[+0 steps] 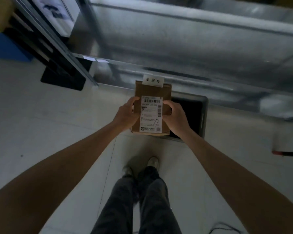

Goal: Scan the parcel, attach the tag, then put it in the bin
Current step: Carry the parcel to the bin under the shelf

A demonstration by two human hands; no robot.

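A brown cardboard parcel is held upright in front of me, above the floor. A white shipping label with barcodes covers its front. A white tag with printed characters sits at its top edge. My left hand grips the parcel's left side. On the right side, my right hand holds it with the thumb on the label's edge. A dark bin stands on the floor just right of and behind the parcel, its opening partly hidden by my right hand.
A long metal table or shelf runs across the back. A black stand base and a blue box are at the left. My legs and shoes stand on the pale tiled floor. A red-edged object lies at the right.
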